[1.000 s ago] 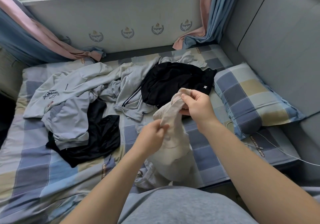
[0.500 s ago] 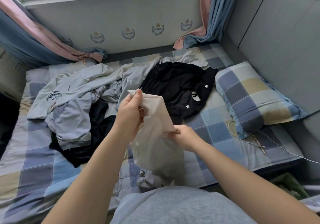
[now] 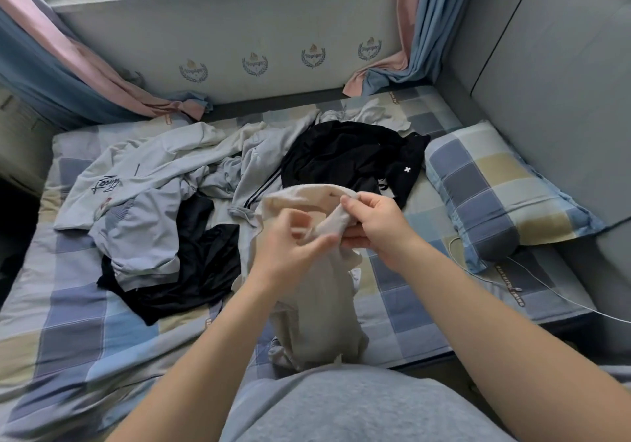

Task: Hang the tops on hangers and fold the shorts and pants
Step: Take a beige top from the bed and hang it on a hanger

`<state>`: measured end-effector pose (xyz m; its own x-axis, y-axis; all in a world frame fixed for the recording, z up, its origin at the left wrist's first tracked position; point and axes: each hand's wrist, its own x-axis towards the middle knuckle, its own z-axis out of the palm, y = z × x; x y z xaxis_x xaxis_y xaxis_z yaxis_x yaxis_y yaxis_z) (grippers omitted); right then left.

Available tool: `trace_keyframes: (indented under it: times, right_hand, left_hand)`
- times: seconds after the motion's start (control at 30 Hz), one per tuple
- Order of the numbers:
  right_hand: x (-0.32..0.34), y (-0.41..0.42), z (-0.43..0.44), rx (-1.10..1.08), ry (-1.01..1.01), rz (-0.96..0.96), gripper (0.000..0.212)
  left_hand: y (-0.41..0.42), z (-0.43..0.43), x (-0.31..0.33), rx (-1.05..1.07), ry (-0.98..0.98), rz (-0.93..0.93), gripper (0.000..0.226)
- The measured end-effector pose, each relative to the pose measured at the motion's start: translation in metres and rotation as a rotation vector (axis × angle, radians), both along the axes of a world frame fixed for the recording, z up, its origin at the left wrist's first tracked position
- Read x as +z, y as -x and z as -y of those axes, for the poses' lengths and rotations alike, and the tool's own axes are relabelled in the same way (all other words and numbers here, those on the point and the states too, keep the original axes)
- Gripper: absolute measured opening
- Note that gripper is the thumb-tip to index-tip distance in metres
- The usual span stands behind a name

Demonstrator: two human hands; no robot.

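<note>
A cream garment (image 3: 324,308) hangs bunched in front of me over the bed's near edge. My right hand (image 3: 375,226) pinches its upper edge. My left hand (image 3: 290,247) sits just beside it with fingers curled into the same cloth. Behind lie a black garment with small white crosses (image 3: 348,158), a pale grey top with dark stripes (image 3: 259,172), a light top with a printed logo (image 3: 136,175), and another black piece (image 3: 201,271) partly under a pale blue-grey top (image 3: 143,236). No hangers are in view.
The clothes lie on a bed with a checked blue, grey and beige sheet (image 3: 68,332). A matching pillow (image 3: 495,189) lies at the right against a grey padded headboard (image 3: 546,76). A thin white cable (image 3: 532,281) runs across the sheet's right side. Curtains (image 3: 85,76) hang at the back corners.
My left hand came down from its raised grip and met my right hand, which rose to the garment's top edge. The cream cloth is now gathered between both hands.
</note>
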<state>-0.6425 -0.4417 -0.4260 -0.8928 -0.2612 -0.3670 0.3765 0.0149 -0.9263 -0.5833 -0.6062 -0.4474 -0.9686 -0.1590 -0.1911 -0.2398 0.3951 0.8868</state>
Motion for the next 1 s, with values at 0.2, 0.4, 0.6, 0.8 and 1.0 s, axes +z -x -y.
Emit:
trace_keyframes:
  times: [0.2, 0.4, 0.6, 0.8, 1.0]
  right_hand:
    - [0.015, -0.001, 0.003, -0.017, 0.146, -0.076, 0.016]
    - [-0.036, -0.006, -0.018, 0.185, -0.152, -0.109, 0.044]
    - [-0.110, -0.031, -0.015, 0.374, -0.650, -0.071, 0.021]
    - [-0.098, -0.019, -0.028, 0.143, -0.623, -0.087, 0.022]
    - [-0.037, -0.004, -0.008, 0.032, -0.393, -0.208, 0.029]
  left_hand:
    - [0.008, -0.001, -0.010, -0.120, 0.085, -0.049, 0.019]
    - [0.009, 0.009, 0.015, 0.173, -0.406, -0.029, 0.022]
    - [0.014, 0.018, 0.039, 0.183, -0.737, 0.008, 0.024]
    - [0.016, 0.034, 0.031, 0.302, -0.538, -0.039, 0.018]
    - [0.013, 0.035, 0.011, 0.048, -0.036, 0.090, 0.079]
